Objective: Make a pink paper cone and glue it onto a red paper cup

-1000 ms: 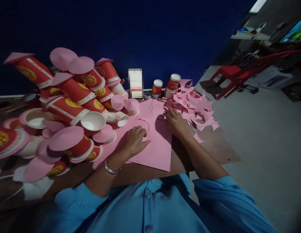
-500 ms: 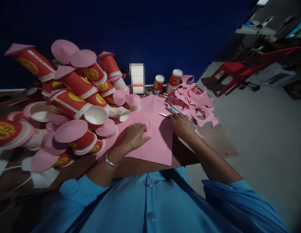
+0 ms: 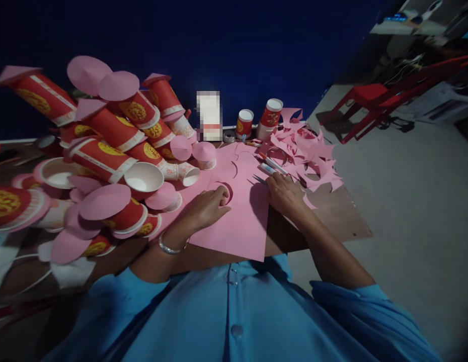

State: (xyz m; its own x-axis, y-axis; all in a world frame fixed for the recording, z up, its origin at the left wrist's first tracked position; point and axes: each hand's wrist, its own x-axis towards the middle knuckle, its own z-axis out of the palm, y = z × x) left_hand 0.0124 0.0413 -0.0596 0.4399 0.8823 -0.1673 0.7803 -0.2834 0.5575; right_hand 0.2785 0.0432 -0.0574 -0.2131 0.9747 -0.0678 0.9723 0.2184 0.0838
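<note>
A pink paper sheet (image 3: 241,221) lies on the brown table (image 3: 332,216) in front of me, marked with round outlines. My left hand (image 3: 204,207) presses down on it, fingertips at the rim of one circle (image 3: 223,190). My right hand (image 3: 286,195) rests at the sheet's right edge, closed around scissors (image 3: 258,179) whose thin blades point left over the paper. Two pens (image 3: 274,165) lie just beyond that hand.
A big heap of red paper cups (image 3: 109,151) capped with pink discs fills the table's left. Pink offcuts (image 3: 309,156) pile up at the right. Two upright cups (image 3: 256,122) and a tape roll (image 3: 229,136) stand by the blue wall. Red chair (image 3: 370,95) on the floor, right.
My right hand drew back from the far pens toward me and now shows scissor blades. My left hand's fingers shifted slightly up to the circle's edge.
</note>
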